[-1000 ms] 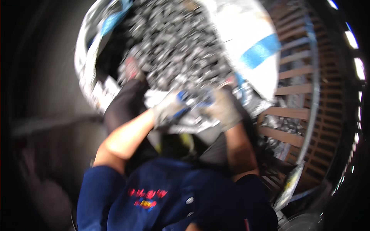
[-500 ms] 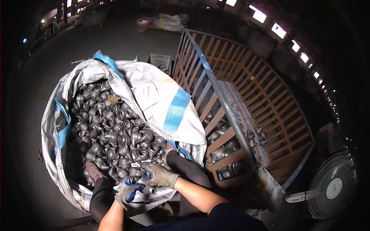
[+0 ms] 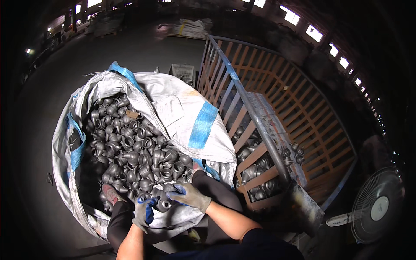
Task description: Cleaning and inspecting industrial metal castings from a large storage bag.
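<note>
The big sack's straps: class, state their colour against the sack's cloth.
Blue straps on the white sack, clearest in the head view.

A factory or foundry hall is shown. A large white woven bulk sack with blue straps, filled with grey cast metal fittings, is seen just ahead of the gloved hands. To their right, more castings are held in a cage of wooden slats and steel bars. A bare concrete floor and high windows are seen far beyond, and a pedestal fan stands far right.
</note>
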The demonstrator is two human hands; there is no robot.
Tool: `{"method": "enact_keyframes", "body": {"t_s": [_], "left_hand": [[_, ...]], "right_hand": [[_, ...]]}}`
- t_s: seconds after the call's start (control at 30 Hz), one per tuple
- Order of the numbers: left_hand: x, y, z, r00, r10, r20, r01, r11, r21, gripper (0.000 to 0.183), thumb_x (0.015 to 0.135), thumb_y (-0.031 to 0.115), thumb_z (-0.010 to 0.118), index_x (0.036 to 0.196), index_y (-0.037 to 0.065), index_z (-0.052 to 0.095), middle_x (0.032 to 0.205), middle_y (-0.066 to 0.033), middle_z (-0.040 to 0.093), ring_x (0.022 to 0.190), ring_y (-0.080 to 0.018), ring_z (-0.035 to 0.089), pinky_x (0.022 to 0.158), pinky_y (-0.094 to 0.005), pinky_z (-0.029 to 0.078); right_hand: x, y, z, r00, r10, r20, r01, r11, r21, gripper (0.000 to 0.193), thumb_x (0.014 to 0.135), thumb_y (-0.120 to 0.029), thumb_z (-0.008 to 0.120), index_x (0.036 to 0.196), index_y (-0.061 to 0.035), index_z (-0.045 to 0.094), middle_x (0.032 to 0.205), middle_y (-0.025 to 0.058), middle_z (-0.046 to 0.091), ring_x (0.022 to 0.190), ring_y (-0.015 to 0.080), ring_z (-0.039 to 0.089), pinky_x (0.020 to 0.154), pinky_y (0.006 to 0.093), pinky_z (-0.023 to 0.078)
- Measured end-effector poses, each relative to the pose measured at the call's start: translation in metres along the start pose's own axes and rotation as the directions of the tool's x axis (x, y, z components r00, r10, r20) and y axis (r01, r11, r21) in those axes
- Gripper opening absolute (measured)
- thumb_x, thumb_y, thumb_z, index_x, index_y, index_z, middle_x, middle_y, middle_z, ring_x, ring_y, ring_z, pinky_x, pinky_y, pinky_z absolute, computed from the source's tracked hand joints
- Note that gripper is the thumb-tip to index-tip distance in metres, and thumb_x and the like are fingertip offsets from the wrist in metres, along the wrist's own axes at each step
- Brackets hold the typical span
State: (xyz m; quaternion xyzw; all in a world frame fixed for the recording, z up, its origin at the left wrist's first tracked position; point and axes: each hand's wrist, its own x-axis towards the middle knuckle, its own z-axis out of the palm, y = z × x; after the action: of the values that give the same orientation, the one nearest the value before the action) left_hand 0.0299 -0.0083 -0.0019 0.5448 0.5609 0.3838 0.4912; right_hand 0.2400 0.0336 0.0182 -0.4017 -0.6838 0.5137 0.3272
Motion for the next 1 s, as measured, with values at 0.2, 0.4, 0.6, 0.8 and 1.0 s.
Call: {"method": "enact_keyframes", "body": {"t_s": [0.2,0.4,0.6,0.8,1.0], "left_hand": [[-0.001,0.015,0.002,0.987,0.079,-0.142,-0.09,0.993,-0.07,0.014,0.076,-0.001,0.05,0.063,0.004,0.052,0.059,0.0006,0.049,0.054,-0.01,0.045,0.049,-0.0258,0.036],[0.01,-0.036,0.01,0.998,0.052,0.047,-0.038,0.963,-0.266,0.013,0.079,0.001,0.053,0.089,0.004,0.06,0.08,-0.0014,0.06,0.067,-0.0097,0.054,0.058,-0.0263,0.044],[0.007,0.019,0.008,0.9,0.435,0.019,-0.359,0.716,0.599,0.073,0.057,0.029,0.078,0.12,0.009,0.047,0.116,-0.0146,0.049,0.111,-0.0319,0.043,0.092,-0.0418,0.035],[0.006,0.004,0.011,0.882,0.4,0.251,-0.435,0.483,0.76,0.055,0.064,0.04,0.071,0.111,0.016,0.056,0.135,-0.0097,0.037,0.13,-0.0364,0.023,0.102,-0.0515,0.023],[0.007,0.01,0.013,0.789,0.572,0.226,-0.525,0.436,0.731,0.044,0.069,0.034,0.069,0.104,0.011,0.057,0.125,-0.0103,0.045,0.124,-0.0361,0.033,0.1,-0.0508,0.026]], "right_hand": [[-0.01,-0.026,0.019,0.971,-0.204,0.124,0.207,0.978,-0.013,0.053,0.077,-0.029,0.066,0.122,-0.0061,0.048,0.109,0.0156,0.059,0.098,0.0273,0.056,0.086,0.0379,0.043],[-0.008,-0.009,0.026,1.0,-0.028,0.008,0.029,0.899,-0.436,0.051,0.077,-0.037,0.064,0.117,-0.009,0.052,0.1,0.0148,0.06,0.093,0.0325,0.058,0.079,0.04,0.046],[-0.012,-0.008,0.015,1.0,-0.018,0.009,0.02,0.842,-0.538,0.049,0.077,-0.039,0.063,0.115,-0.0116,0.053,0.107,0.0152,0.059,0.094,0.0328,0.058,0.079,0.041,0.048],[-0.012,-0.001,0.014,0.997,-0.052,-0.055,0.014,0.845,-0.534,0.047,0.074,-0.034,0.065,0.114,-0.0127,0.056,0.098,0.0135,0.062,0.085,0.0305,0.061,0.073,0.0398,0.048],[-0.009,-0.006,0.009,0.985,-0.055,-0.166,-0.004,0.941,-0.338,0.042,0.074,-0.033,0.066,0.11,-0.0119,0.058,0.095,0.0133,0.063,0.084,0.0307,0.061,0.074,0.0378,0.049]]}}
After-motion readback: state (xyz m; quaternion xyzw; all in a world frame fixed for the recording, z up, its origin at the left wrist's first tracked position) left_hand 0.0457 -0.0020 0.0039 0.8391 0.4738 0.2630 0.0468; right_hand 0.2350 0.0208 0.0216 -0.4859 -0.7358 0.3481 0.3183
